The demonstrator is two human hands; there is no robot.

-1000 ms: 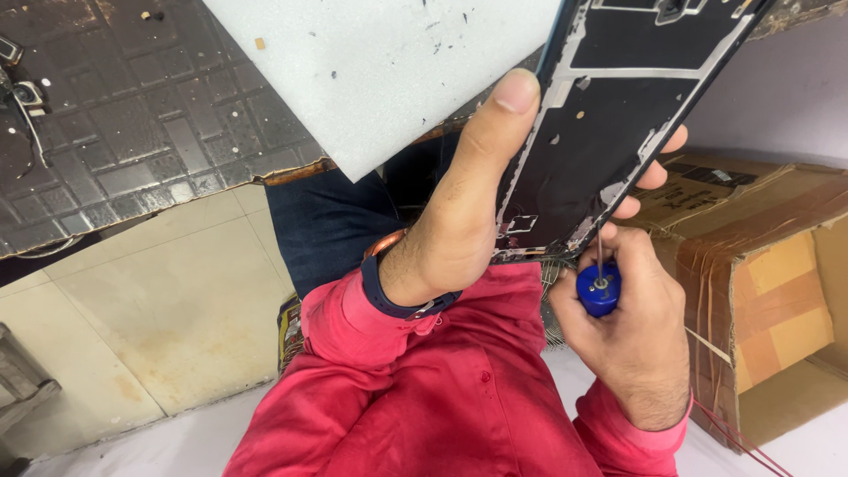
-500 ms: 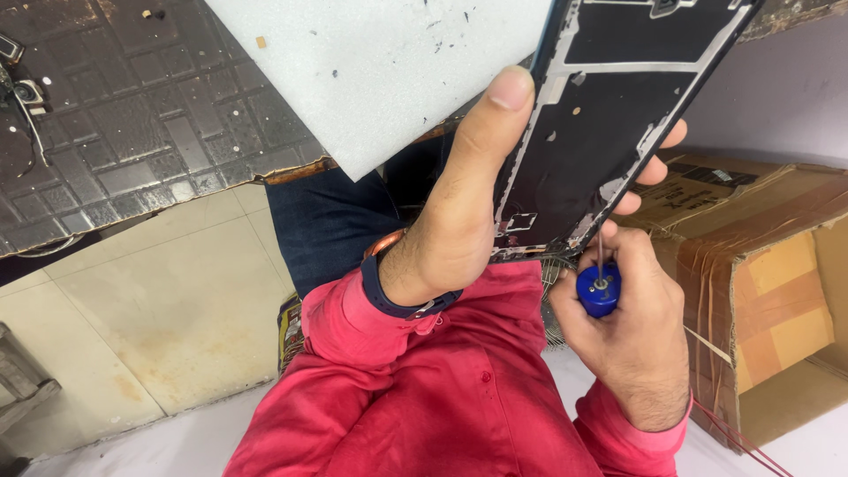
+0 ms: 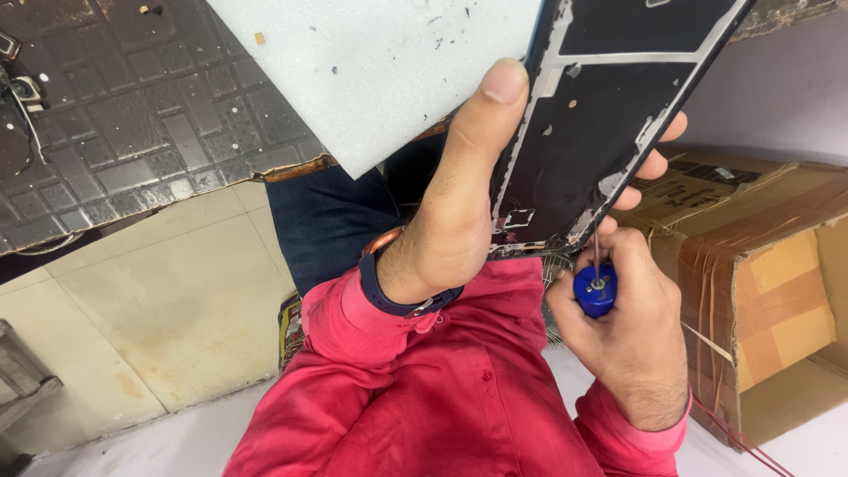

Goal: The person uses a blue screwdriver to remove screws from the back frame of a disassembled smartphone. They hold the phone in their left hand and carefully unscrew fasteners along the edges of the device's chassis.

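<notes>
My left hand grips a black phone frame, thumb along its left edge and fingertips showing past its right edge. The frame is bare inside, with metal rails and small screw points. My right hand holds a small screwdriver with a blue handle. Its thin shaft points up to the frame's lower right corner. A dark watch sits on my left wrist, and both sleeves are red.
A white foam sheet lies on a dark patterned work mat behind the frame. An open cardboard box with brown tape stands at the right. Beige floor tiles show at the left.
</notes>
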